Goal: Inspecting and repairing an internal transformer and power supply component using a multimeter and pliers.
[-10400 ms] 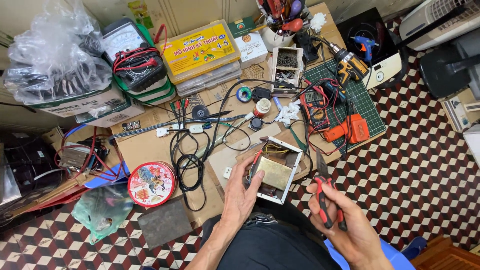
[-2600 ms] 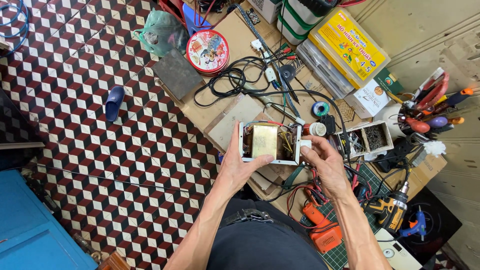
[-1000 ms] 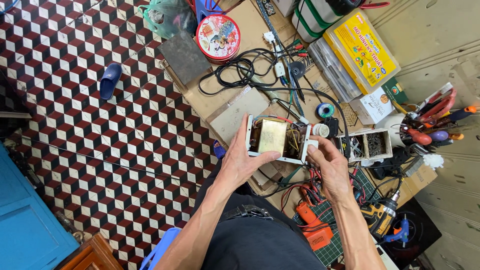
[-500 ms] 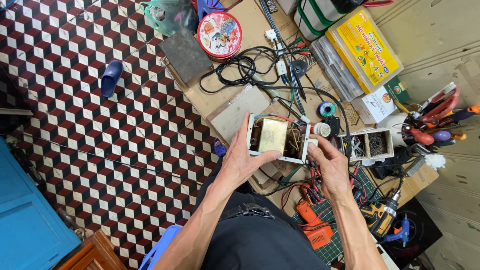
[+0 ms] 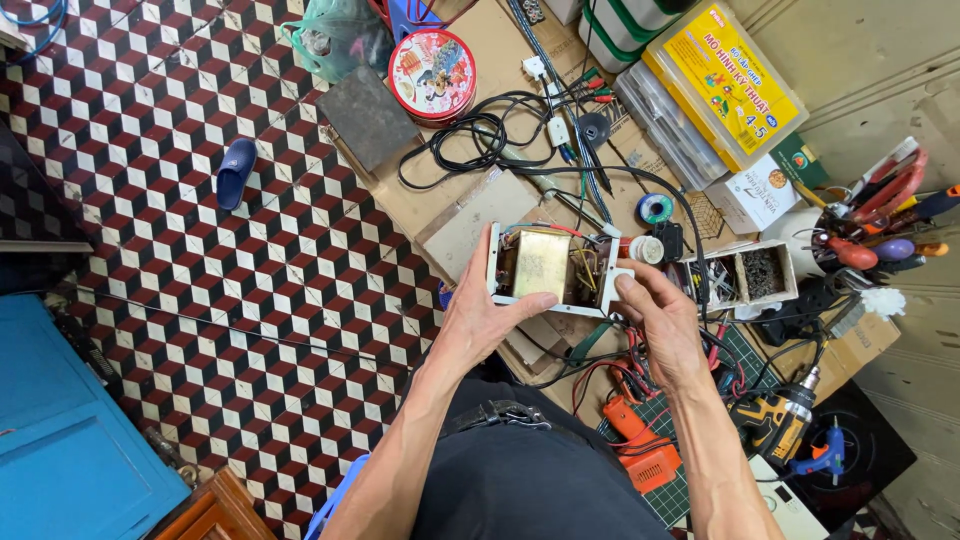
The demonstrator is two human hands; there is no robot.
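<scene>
Open white chassis box (image 5: 552, 268) held level, long axis left-right, open face up. Left hand (image 5: 483, 315) grip closed on its left end; right hand (image 5: 662, 322) fingers pinch right edge.

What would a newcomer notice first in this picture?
In the centre, the left hand and the right hand hold an open white box with a transformer and wires. Behind it lie a round red tin and a yellow plastic case on the cluttered cardboard; a blue slipper lies on the checkered floor at the left.
</scene>
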